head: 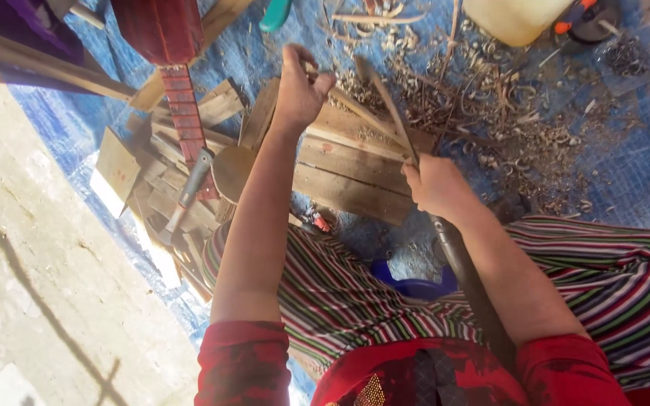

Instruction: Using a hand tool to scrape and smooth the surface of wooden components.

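Head view, right hand (pixel 436 186) hiding knife handle (pixel 457 252), stick (pixel 389 109)

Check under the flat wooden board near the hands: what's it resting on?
The wooden board lies on a blue tarp strewn with wood shavings. Offcuts sit beside it. Directly underneath is covered; cannot tell.
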